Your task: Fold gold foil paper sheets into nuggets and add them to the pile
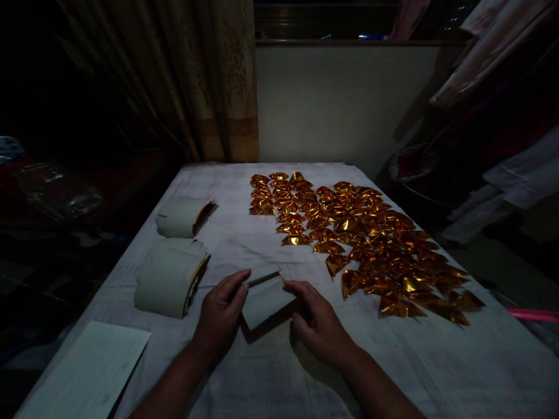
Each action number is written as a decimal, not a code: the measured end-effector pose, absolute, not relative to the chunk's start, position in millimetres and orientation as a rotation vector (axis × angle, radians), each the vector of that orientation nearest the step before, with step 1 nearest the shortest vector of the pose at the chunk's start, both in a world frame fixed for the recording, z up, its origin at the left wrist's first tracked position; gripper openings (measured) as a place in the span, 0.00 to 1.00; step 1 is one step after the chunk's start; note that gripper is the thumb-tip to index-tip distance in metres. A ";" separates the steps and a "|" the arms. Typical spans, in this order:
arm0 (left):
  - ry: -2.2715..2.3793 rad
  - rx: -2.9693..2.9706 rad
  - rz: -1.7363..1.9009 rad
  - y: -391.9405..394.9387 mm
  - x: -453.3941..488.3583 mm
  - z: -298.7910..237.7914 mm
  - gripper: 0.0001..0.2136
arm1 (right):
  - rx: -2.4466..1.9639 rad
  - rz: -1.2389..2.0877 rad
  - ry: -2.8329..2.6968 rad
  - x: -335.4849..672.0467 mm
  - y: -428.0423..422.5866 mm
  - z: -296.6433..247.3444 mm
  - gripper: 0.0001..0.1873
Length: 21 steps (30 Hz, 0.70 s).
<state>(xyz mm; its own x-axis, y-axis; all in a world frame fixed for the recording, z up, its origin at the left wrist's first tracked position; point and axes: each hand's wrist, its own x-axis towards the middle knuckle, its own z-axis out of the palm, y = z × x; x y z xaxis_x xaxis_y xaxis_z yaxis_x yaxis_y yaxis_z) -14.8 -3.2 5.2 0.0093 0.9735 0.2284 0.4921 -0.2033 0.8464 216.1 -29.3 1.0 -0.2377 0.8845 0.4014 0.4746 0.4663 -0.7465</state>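
Observation:
Between my two hands is a sheet of paper [267,302], pale on the side facing me, with its far edge rolled or folded over. My left hand [222,305] pinches its left edge between thumb and fingers. At the opposite side, my right hand [318,319] has its curled fingers on the upper right corner. Left of my hands lie two curved stacks of pale-backed paper, a nearer stack [168,282] and a farther stack [180,216], with gold showing at their right edges. Many shiny gold folded foil pieces [349,226] spread over the table's right half.
A whitish cloth covers the table [236,233]. A flat white sheet or pad [87,372] lies at the near left corner. Behind the table hang a patterned curtain [218,75] and a pale wall panel [340,105]. Clothes [519,169] hang at the right.

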 end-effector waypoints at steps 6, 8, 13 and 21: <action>1.393 1.852 1.101 -4.2 -16.0 7.3 0.14 | -1.211 0.154 -2.099 220.0 -25.8 -1.1 0.14; 1.354 1.834 1.036 -6.3 -15.7 8.4 0.15 | -1.213 0.061 -2.135 220.5 -25.3 1.6 0.10; 1.275 1.822 0.904 -12.7 -13.9 10.6 0.19 | -1.103 -0.025 -2.276 218.8 -27.4 4.2 0.11; 1.442 2.015 0.935 -6.6 -25.5 10.3 0.16 | -1.045 0.046 -2.375 219.7 -26.3 -7.5 0.10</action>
<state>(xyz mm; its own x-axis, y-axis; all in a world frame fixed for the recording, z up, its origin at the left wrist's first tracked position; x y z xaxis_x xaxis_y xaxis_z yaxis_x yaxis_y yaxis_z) -25.5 -6.6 10.3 0.2077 0.9464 0.2473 0.6122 -0.3230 0.7217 219.7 -26.3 -7.5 -0.5536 0.6924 0.4627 0.6739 0.6989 -0.2395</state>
